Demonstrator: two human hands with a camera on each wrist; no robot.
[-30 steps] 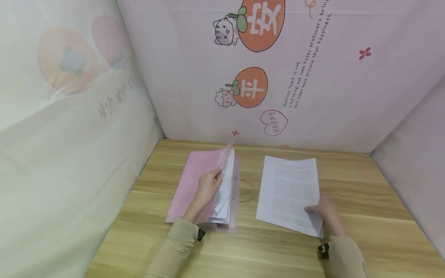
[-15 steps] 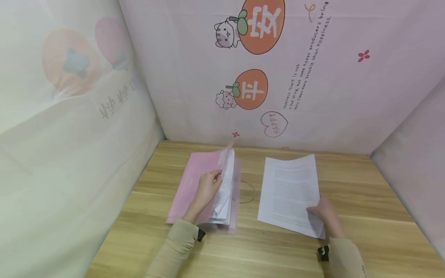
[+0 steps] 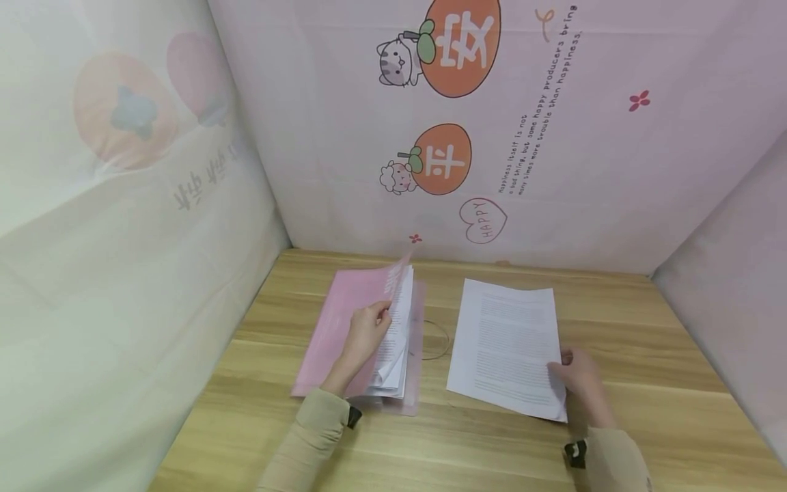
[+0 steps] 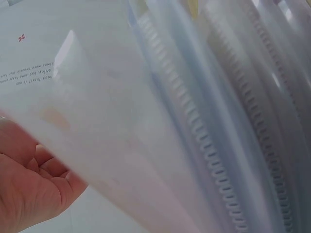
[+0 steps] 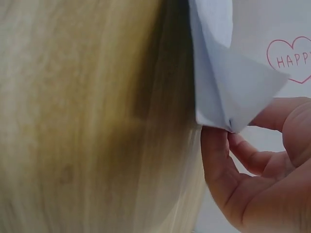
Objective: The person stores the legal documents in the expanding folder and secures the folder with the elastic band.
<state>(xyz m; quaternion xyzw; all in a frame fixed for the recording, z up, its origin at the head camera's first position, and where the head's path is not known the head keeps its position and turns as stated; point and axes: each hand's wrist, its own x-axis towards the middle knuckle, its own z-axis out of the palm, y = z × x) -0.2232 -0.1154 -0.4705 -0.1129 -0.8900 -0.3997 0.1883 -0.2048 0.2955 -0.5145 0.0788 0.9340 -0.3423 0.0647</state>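
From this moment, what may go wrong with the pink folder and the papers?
The right hand pinches the loose paper near one edge, so it might bend or slip. If the left hand lets the lifted pink cover fall, the curled page inside could crease. The thin loop left of the paper might catch it.

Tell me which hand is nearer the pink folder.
Left. The left hand holds the pink folder partly open; the right hand is off to its right, gripping the printed papers.

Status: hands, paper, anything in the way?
Left hand holds folder open. Right hand pinches paper by its edge. Thin cord lies between folder and paper.
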